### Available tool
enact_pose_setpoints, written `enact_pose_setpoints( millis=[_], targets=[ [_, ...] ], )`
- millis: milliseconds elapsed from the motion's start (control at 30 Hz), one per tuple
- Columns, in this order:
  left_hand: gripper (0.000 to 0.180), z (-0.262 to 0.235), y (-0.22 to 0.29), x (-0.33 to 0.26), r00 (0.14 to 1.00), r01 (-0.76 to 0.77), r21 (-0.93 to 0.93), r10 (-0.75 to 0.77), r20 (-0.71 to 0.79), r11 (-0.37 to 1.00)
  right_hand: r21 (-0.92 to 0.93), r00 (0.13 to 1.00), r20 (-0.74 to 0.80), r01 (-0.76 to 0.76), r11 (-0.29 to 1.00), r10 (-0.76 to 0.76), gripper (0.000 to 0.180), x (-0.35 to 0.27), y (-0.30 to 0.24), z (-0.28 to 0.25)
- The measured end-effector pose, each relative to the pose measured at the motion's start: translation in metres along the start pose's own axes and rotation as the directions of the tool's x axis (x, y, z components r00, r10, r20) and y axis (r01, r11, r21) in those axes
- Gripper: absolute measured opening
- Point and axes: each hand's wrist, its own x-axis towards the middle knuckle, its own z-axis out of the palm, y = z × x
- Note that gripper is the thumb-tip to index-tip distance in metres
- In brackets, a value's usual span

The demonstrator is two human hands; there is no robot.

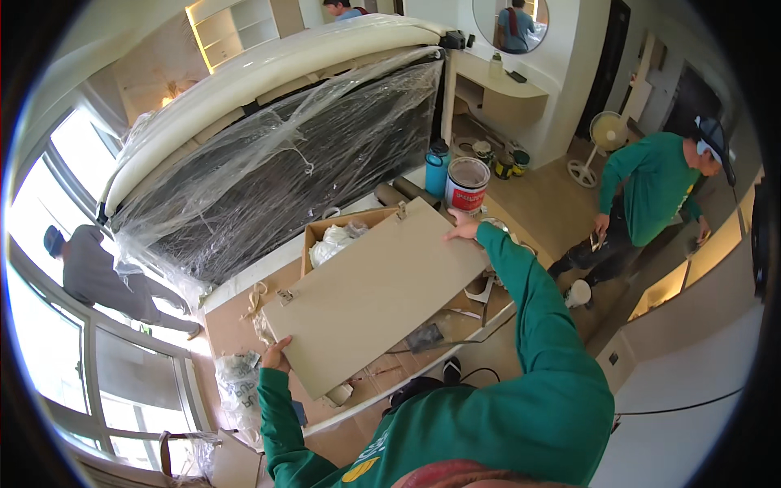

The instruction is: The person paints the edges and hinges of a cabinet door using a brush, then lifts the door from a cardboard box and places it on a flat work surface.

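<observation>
A flat beige cabinet door (378,297) lies tilted across a low work surface before me, with one metal hinge (401,211) near its far right corner and another hinge (284,298) near its left end. My left hand (277,355) grips the left edge, thumb on the face and the other fingers mostly hidden. At the far right end, my right hand (463,226) holds the door by its edge. Behind the door stands an open cardboard box (310,237) with white plastic bags in it. A large paint can (468,185) and a blue bottle (437,168) stand beyond my right hand.
A plastic-wrapped bed (277,163) fills the far side. At right, a co-worker in green (655,191) stands near a fan (606,134); another person (110,276) bends by the left windows. A white bucket (578,294) is on the floor. Small paint tins (504,167) stand below a shelf.
</observation>
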Motion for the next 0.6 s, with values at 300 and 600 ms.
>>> enact_pose_setpoints(
  millis=[300, 600],
  targets=[
    [0.071, 0.018, 0.107, -0.051, 0.805, -0.592, 0.146, 0.572, 0.155, 0.793, 0.282, 0.796, -0.325, 0.597, 0.751, -0.511, 0.135, -0.104, -0.135, -0.075],
    [0.074, 0.080, 0.174, -0.123, 0.325, -0.917, 0.338, 0.885, 0.333, 0.209, -0.133, 0.596, -0.548, 0.631, 0.764, -0.587, 0.088, -0.205, -0.190, -0.125]
  ],
)
